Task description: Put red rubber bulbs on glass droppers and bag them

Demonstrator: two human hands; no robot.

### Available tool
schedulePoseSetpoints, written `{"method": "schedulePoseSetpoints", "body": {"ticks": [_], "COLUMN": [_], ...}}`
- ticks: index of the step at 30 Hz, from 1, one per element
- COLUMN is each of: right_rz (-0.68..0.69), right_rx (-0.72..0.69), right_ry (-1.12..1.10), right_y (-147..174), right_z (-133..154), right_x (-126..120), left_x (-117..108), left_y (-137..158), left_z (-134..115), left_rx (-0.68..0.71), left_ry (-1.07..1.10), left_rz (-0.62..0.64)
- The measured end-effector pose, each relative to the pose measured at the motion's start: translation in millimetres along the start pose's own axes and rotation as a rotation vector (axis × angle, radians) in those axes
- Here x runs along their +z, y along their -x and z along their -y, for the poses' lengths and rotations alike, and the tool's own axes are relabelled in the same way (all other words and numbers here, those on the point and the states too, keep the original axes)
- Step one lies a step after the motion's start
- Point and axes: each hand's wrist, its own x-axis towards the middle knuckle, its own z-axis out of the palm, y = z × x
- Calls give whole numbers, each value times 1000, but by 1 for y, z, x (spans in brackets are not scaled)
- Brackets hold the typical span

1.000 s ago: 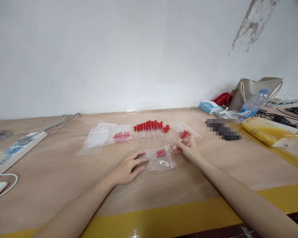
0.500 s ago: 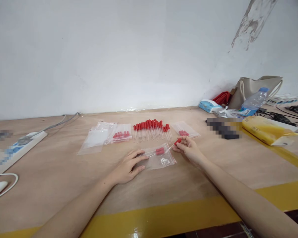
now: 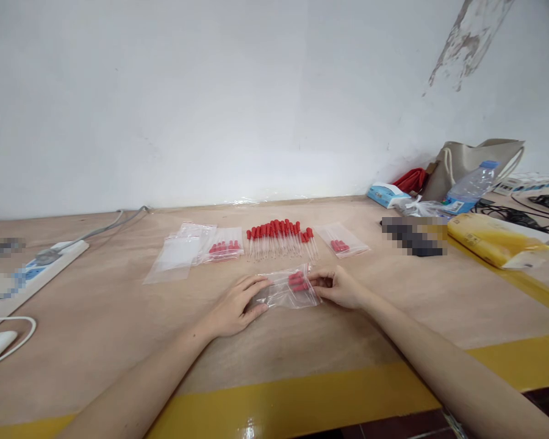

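A clear zip-lock bag (image 3: pixel 279 296) lies in front of me with a few droppers in it, their red bulbs (image 3: pixel 297 281) towards its right end. My left hand (image 3: pixel 240 308) rests at the bag's left end, fingers stretched out and thumb apart, pressing lightly on the plastic. At the bag's right mouth, my right hand (image 3: pixel 336 288) has its fingers bent and closed at the edge, beside the bulbs; exactly what the fingertips pinch is partly hidden. Behind the bag, a row of loose droppers (image 3: pixel 274 235) with red bulbs and clear tubes lies on the table.
Bags holding droppers lie left (image 3: pixel 226 244) and right (image 3: pixel 341 241) of the row. Flat bags (image 3: pixel 174 256) lie farther left. A power strip (image 3: pixel 50 268) stands at the left; a yellow tissue pack (image 3: pixel 489 241), bottle (image 3: pixel 473 183) and grey bag (image 3: pixel 476 161) are at the right.
The dropper my right hand held at the bag's mouth is now inside with the others. My right hand has moved slightly left and down to the bag's edge; my left hand has barely moved.
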Motion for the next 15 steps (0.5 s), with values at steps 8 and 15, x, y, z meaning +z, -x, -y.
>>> {"method": "schedulePoseSetpoints", "body": {"ticks": [8, 15], "right_rz": [-274, -554], "right_rx": [122, 454], "right_ry": [107, 561], "right_y": [-13, -70], "right_z": [-14, -18], "right_x": [-26, -50], "left_x": [-1, 2], "left_y": [1, 2], "left_z": [-1, 4], "left_rx": [7, 39], "left_ry": [38, 32], "left_rz": [-8, 10]}}
